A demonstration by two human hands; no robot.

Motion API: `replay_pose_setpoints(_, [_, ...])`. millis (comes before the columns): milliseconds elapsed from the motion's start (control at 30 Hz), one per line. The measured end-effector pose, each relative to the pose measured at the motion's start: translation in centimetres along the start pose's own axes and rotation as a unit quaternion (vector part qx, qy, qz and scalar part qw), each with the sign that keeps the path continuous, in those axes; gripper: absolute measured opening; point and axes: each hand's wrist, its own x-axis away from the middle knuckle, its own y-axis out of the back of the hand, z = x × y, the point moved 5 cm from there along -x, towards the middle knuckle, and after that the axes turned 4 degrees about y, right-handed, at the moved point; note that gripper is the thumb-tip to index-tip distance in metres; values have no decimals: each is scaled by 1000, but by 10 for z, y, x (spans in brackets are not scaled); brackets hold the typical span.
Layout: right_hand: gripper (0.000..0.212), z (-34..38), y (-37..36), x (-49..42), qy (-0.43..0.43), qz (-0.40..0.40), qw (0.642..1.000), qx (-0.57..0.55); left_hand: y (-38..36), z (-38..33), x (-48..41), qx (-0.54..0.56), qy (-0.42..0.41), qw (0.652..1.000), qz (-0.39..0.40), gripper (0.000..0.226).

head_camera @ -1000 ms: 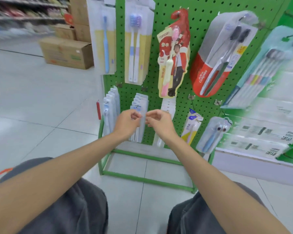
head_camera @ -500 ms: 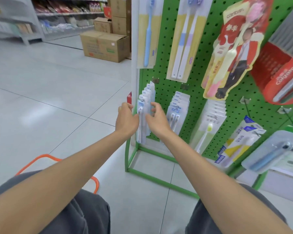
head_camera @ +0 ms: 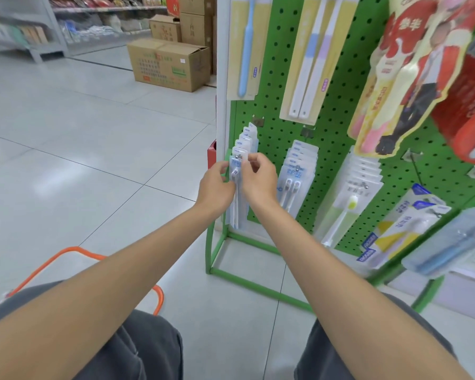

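pinching the front toothbrush pack (head_camera: 236, 171) at its top, left hand (head_camera: 216, 185) and right hand (head_camera: 258, 179) curl fingers round it; it hangs on the green pegboard (head_camera: 337, 127)

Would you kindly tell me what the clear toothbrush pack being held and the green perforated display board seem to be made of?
The clear toothbrush pack looks like glossy transparent plastic with a printed card: the brush shows through. The green perforated display board is probably painted metal, smooth with evenly punched holes; hardboard is possible.
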Motion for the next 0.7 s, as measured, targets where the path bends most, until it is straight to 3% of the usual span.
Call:
replay_pose_setpoints(233, [15, -7, 13, 11, -3, 8, 1000, 23, 6, 16, 12, -34, 43, 998, -1, 52])
replay_pose_setpoints(467, [11, -13, 19, 31, -1, 61, 998, 31, 1, 29, 29, -5, 60, 994, 90, 28])
replay_pose_setpoints(600, [10, -14, 37, 40, -10, 84, 996, 7, -4, 25, 41, -3, 22, 993, 112, 19])
replay_pose_setpoints(700, [29, -22, 51, 45, -22, 133, 991, 11, -12, 24, 48, -13, 10, 989, 147, 21])
